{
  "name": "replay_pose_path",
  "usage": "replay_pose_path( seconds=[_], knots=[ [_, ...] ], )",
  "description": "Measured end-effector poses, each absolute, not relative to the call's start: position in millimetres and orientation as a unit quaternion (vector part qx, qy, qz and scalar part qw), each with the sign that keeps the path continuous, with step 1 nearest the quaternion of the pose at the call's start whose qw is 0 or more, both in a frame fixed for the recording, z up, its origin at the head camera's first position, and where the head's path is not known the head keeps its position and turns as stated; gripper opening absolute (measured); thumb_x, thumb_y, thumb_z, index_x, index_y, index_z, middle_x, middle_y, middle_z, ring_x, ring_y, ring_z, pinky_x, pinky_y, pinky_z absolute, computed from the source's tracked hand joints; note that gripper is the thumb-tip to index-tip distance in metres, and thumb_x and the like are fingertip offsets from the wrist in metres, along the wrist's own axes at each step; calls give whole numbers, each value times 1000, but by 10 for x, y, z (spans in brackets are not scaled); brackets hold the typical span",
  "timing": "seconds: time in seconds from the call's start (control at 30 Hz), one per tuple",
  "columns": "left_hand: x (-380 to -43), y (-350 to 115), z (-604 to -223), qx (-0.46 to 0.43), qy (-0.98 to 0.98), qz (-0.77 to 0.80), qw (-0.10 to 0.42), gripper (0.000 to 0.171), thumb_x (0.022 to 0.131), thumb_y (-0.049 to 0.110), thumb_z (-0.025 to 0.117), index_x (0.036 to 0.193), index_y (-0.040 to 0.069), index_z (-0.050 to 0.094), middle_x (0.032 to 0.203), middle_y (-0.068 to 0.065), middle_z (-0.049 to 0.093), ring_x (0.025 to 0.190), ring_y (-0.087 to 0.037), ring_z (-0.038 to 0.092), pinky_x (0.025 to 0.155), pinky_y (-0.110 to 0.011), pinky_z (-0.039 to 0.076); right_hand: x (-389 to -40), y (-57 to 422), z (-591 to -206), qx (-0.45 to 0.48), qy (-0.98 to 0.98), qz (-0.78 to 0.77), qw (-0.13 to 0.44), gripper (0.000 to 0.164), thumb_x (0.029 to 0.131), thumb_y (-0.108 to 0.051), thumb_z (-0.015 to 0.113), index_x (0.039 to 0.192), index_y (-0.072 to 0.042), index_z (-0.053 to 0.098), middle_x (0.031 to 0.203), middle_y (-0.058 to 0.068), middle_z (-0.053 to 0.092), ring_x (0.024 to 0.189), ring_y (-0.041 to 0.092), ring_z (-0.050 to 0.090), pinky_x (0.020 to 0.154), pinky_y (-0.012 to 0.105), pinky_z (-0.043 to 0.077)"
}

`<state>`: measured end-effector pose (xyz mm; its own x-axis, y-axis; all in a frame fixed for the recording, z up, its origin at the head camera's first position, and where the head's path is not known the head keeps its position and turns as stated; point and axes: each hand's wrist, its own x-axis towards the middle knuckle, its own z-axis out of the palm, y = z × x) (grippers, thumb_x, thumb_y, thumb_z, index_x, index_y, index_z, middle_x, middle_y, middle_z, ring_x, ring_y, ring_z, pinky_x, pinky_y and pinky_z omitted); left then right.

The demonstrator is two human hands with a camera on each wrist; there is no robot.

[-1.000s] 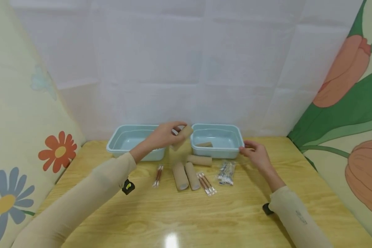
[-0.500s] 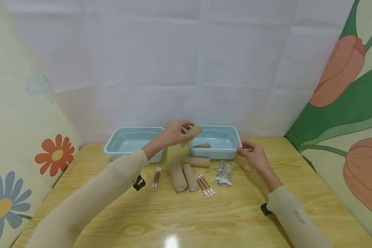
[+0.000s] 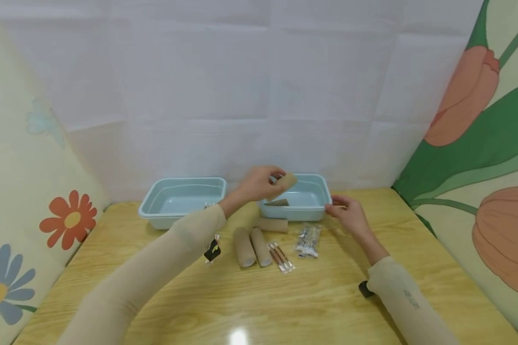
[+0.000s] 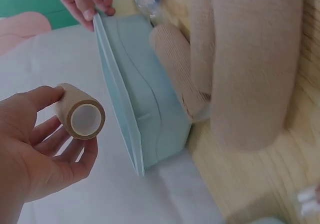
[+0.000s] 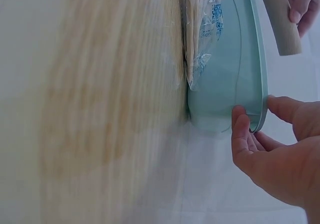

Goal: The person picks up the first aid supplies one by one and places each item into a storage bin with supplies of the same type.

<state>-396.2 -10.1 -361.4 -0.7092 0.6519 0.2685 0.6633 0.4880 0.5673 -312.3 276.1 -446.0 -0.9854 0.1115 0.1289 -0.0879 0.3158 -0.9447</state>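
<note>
My left hand (image 3: 259, 183) holds a tan bandage roll (image 3: 287, 182) above the right-hand light blue plastic bin (image 3: 300, 213). In the left wrist view the bandage roll (image 4: 74, 97) sits between thumb and fingers, its white core showing. Inside that bin lies another tan roll (image 3: 277, 202). At the bin's right front corner, my right hand (image 3: 351, 215) pinches the rim, thumb on one side and fingers on the other, as the right wrist view of the hand (image 5: 280, 149) shows.
Several tan rolls (image 3: 243, 247) lie before the bins, beside brown-stick swabs (image 3: 280, 258) and a clear packet of swabs (image 3: 308, 240). A second blue bin (image 3: 160, 221) stands at left, white swab tips (image 3: 208, 205) showing at its front. A white sheet (image 3: 198, 96) hangs behind.
My left hand has carried the bandage roll rightward, from between the two bins to over the right one. My right hand has kept its grip on the rim. The view has shifted slightly.
</note>
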Motion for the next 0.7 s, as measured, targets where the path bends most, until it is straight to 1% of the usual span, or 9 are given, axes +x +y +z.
replay_pose_path(
  seconds=[0.13,0.23,0.37,0.53,0.7],
  knots=[
    [-3963,-6,-3643,-372,-860,-349,2,43,94,15,72,134,1,64,122,-15,69,97,-26,69,78,-34,56,-3147,2711,-4454,2,-802,591,85,50,98,-9,69,139,14,52,129,32,59,107,32,67,86,28,55],
    [-3957,52,-3679,-371,-857,-358,-3,42,94,14,72,134,1,64,124,-15,68,99,-26,68,80,-34,56,-3150,2675,-4456,6,-798,596,86,49,98,-7,69,138,16,51,128,33,59,105,29,68,85,27,55],
    [-3957,136,-3716,-373,-850,-371,-4,41,95,12,71,133,-1,64,125,-17,67,102,-29,68,86,-34,55,-3148,2657,-4466,-1,-804,589,87,48,97,-7,69,138,13,53,127,31,60,101,26,68,85,26,54],
    [-3994,222,-3768,-367,-854,-368,-9,41,96,14,69,135,0,63,127,-15,66,104,-26,67,88,-33,54,-3169,2639,-4486,-1,-810,580,88,48,97,-8,69,137,12,54,125,29,62,102,27,68,84,27,54],
    [-4018,270,-3820,-360,-855,-373,-22,41,97,11,69,136,0,62,127,-15,65,106,-27,66,85,-34,55,-3189,2627,-4492,4,-807,584,86,46,97,-8,69,137,12,55,124,29,62,102,27,68,84,27,54]
  ],
)
